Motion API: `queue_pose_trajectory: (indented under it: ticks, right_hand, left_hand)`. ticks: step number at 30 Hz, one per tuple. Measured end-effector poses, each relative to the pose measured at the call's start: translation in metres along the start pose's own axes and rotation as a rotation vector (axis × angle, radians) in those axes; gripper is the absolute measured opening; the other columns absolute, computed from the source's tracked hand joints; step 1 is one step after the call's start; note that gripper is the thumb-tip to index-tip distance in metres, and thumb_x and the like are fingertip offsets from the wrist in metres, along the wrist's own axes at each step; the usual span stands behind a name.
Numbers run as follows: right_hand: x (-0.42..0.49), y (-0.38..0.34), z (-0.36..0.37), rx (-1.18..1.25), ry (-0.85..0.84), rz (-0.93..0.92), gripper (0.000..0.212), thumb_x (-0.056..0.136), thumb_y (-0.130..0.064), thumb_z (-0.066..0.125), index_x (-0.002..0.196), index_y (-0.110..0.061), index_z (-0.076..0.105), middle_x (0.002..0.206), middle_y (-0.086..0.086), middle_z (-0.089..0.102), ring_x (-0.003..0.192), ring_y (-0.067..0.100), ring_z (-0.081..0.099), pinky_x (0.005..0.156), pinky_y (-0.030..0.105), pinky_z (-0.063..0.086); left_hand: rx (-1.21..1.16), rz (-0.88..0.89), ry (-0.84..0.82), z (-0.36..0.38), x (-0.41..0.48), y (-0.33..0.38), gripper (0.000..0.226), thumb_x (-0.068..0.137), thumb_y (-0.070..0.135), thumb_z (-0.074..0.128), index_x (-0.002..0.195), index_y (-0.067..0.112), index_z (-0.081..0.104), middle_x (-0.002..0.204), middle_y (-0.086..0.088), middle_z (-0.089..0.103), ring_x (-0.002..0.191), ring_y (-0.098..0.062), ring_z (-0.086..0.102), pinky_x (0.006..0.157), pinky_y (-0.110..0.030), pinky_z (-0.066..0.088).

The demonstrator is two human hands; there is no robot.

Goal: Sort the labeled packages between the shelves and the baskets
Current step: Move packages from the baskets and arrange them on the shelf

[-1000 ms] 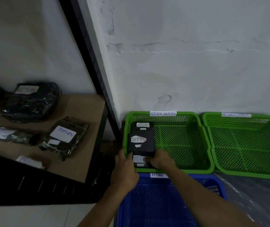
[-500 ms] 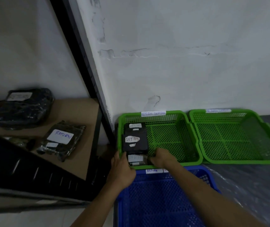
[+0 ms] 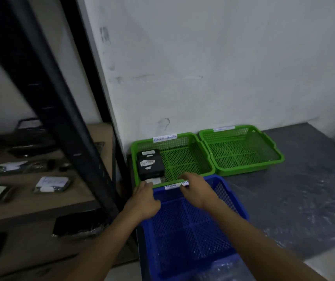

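Three dark labeled packages (image 3: 150, 165) lie overlapping along the left side of the left green basket (image 3: 184, 159), whose tag reads "RETURN OVERDUE". The nearest small package (image 3: 154, 181) sits by the basket's near rim. My left hand (image 3: 145, 199) hovers just short of that rim with relaxed fingers and holds nothing. My right hand (image 3: 197, 191) hangs over the far rim of the blue basket (image 3: 189, 230), fingers loosely bent and empty. More labeled packages (image 3: 52, 184) lie on the wooden shelf (image 3: 30, 203) at the left.
A second green basket (image 3: 241, 153) stands to the right, with nothing in it. A black shelf post (image 3: 61, 118) crosses the view diagonally. Another dark package (image 3: 79, 222) lies on the lower shelf. Grey crinkled sheeting (image 3: 294, 189) covers the floor at right.
Both hands let go of the small package at the green basket's near rim and drew back over the blue basket. The view rose and swung, showing more shelf levels.
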State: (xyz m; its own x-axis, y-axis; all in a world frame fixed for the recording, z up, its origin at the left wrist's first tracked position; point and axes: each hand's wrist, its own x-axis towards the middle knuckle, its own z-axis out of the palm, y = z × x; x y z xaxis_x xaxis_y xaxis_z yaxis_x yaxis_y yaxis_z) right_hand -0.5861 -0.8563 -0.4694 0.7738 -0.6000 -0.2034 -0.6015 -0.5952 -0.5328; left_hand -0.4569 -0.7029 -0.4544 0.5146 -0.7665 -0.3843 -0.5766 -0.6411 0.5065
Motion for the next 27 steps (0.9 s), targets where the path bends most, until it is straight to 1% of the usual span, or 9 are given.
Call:
queue_pose_trajectory:
  ticks: [4,6,9,13,15,17,20,24,27]
  right_hand:
    - [-0.057,-0.026,-0.020,-0.027,0.048,-0.103,0.039,0.099,-0.027,0.051,0.136,-0.016,0.050,0.139,0.005,0.049,0.118,0.023,0.053,0.099,0.040,0.046]
    - [-0.087,-0.043,-0.029,-0.039,0.073,-0.159,0.039,0.099,-0.026,0.052,0.136,-0.014,0.050,0.140,0.006,0.050,0.121,0.023,0.052,0.102,0.039,0.045]
    - [-0.129,-0.073,-0.042,-0.032,0.114,-0.238,0.038,0.097,-0.023,0.055,0.133,-0.012,0.053,0.136,0.006,0.054,0.123,0.023,0.052,0.103,0.038,0.045]
    - [-0.176,-0.128,-0.055,-0.035,0.176,-0.350,0.032,0.093,-0.022,0.058,0.123,-0.011,0.060,0.124,0.007,0.062,0.115,0.024,0.057,0.096,0.035,0.047]
    - [-0.194,-0.161,-0.059,-0.052,0.203,-0.392,0.026,0.091,-0.020,0.058,0.116,-0.011,0.062,0.118,0.009,0.065,0.111,0.027,0.059,0.090,0.031,0.045]
    - [-0.212,-0.197,-0.062,-0.068,0.221,-0.434,0.030,0.090,-0.021,0.059,0.119,-0.013,0.061,0.119,0.010,0.065,0.112,0.027,0.058,0.093,0.031,0.045]
    - [-0.239,-0.254,-0.061,-0.065,0.222,-0.493,0.033,0.091,-0.023,0.059,0.123,-0.015,0.060,0.122,0.007,0.062,0.113,0.025,0.057,0.095,0.035,0.048]
    - [-0.259,-0.330,-0.057,-0.093,0.281,-0.568,0.032,0.091,-0.026,0.060,0.122,-0.019,0.059,0.121,0.003,0.062,0.109,0.020,0.058,0.089,0.029,0.047]
    - [-0.272,-0.388,-0.051,-0.077,0.302,-0.607,0.035,0.093,-0.027,0.060,0.127,-0.022,0.057,0.126,0.000,0.059,0.111,0.018,0.057,0.094,0.031,0.049]
  left_hand:
    - [0.022,0.030,0.086,-0.017,-0.064,0.011,0.050,0.073,0.035,0.052,0.119,0.015,0.055,0.124,-0.009,0.051,0.111,-0.025,0.053,0.095,-0.039,0.048]
    - [0.041,0.039,0.144,-0.027,-0.101,0.017,0.043,0.074,0.032,0.055,0.113,0.014,0.059,0.118,-0.009,0.053,0.108,-0.025,0.056,0.092,-0.038,0.050]
    - [0.045,0.088,0.276,-0.047,-0.157,0.026,0.041,0.078,0.025,0.061,0.117,0.010,0.061,0.113,-0.013,0.059,0.109,-0.029,0.058,0.091,-0.036,0.049]
    - [0.068,0.075,0.379,-0.083,-0.234,0.027,0.052,0.081,0.030,0.061,0.129,0.012,0.053,0.128,-0.012,0.053,0.121,-0.027,0.051,0.100,-0.036,0.044]
    - [0.069,0.086,0.421,-0.102,-0.270,0.020,0.051,0.075,0.034,0.059,0.120,0.011,0.059,0.123,-0.010,0.059,0.112,-0.026,0.057,0.092,-0.035,0.048]
    - [0.082,0.083,0.482,-0.123,-0.306,0.011,0.046,0.075,0.033,0.060,0.117,0.013,0.063,0.120,-0.008,0.061,0.108,-0.024,0.059,0.086,-0.032,0.049]
    - [0.109,0.071,0.542,-0.156,-0.353,-0.013,0.053,0.084,0.029,0.062,0.134,0.015,0.052,0.133,-0.007,0.050,0.119,-0.024,0.052,0.093,-0.030,0.043]
    - [0.102,0.104,0.593,-0.207,-0.408,-0.057,0.037,0.083,0.022,0.062,0.119,0.017,0.058,0.122,-0.006,0.058,0.103,-0.021,0.058,0.088,-0.035,0.049]
    - [0.128,0.101,0.636,-0.248,-0.445,-0.094,0.053,0.087,0.022,0.063,0.137,0.015,0.046,0.136,-0.006,0.048,0.120,-0.023,0.050,0.101,-0.040,0.044]
